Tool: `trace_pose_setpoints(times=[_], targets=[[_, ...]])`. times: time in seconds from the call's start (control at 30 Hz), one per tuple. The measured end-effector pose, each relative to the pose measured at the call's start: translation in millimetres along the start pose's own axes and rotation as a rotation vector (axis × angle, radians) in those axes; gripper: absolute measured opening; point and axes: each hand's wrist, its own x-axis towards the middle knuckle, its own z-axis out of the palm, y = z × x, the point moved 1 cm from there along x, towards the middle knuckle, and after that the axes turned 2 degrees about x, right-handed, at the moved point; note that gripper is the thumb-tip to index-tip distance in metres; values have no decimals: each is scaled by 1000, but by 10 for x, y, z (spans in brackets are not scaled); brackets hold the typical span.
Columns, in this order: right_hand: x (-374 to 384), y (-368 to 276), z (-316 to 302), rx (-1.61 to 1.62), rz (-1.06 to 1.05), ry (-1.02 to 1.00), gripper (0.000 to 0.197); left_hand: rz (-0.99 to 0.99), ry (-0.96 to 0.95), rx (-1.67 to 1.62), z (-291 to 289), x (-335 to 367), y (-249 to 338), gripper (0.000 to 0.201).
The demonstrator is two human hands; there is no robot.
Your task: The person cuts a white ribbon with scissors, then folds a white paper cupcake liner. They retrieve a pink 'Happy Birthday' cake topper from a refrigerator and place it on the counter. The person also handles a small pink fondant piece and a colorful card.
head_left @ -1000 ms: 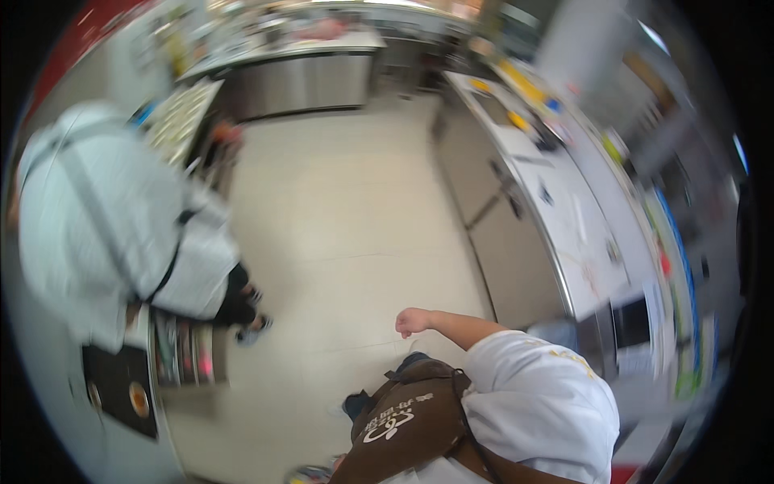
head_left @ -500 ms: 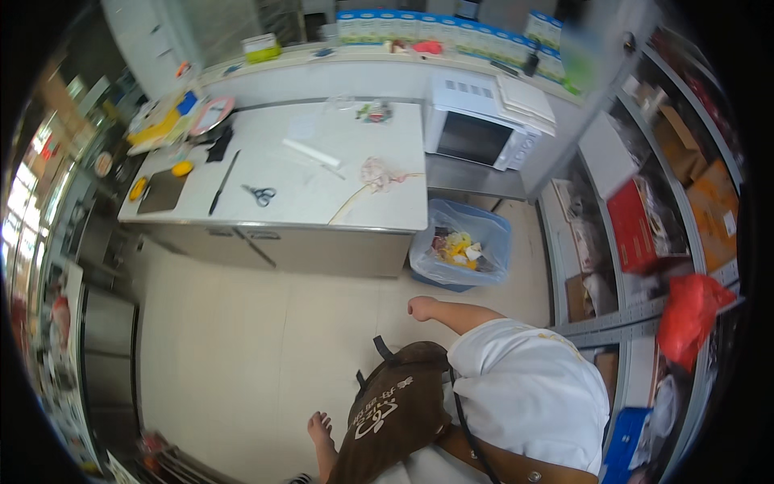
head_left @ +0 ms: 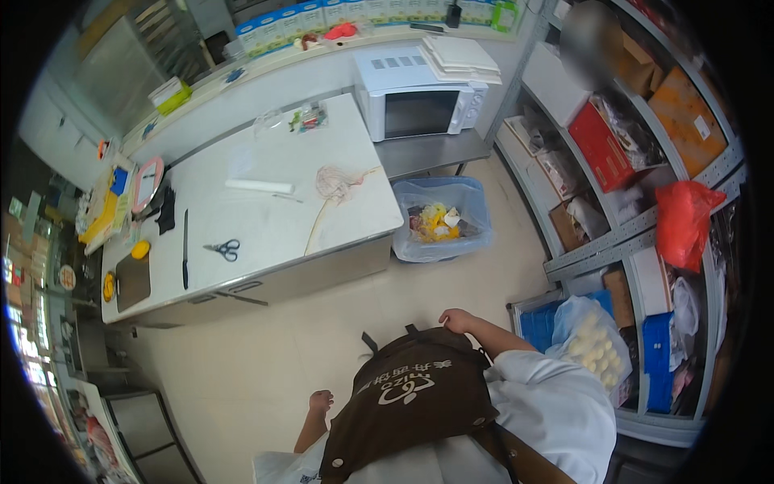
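Over the pale floor, my left hand (head_left: 321, 401) hangs to the left of my brown apron (head_left: 419, 379), its fingers loosely curled and nothing seen in them. My right hand (head_left: 457, 320) is by the apron's upper right edge, fingers folded in, with no object showing. It is nearest to the blue bin (head_left: 442, 248), which is lined with clear plastic and holds yellow and white scraps. Beyond both hands, a white worktop (head_left: 266, 153) carries scissors (head_left: 229, 249), a long knife (head_left: 186, 250), a white roll (head_left: 260, 185) and a bunched pinkish net or string (head_left: 334, 184).
A white microwave (head_left: 419, 101) stands on a steel table behind the bin. Grey metal shelves (head_left: 580, 262) with boxes line the right side, a red plastic bag (head_left: 684, 222) hanging there. A clear bag of pale round pieces (head_left: 592, 343) sits near my right elbow.
My view has turned to the right, so the worktop and bin have shifted left. My right hand has come in closer to the apron. The bag of round pieces has come into sight.
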Motion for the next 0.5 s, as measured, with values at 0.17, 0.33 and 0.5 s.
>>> trace_pose_setpoints(times=[0.17,0.33,0.5], targets=[[-189,679,-214,272,117,24,36,292,-48,271,-18,536,687,17],[-391,2056,-892,470,213,197,34,279,-27,344,1547,414,1722,23],[-533,2673,-2154,464,276,309,33,382,-215,323,3427,321,2374,21]])
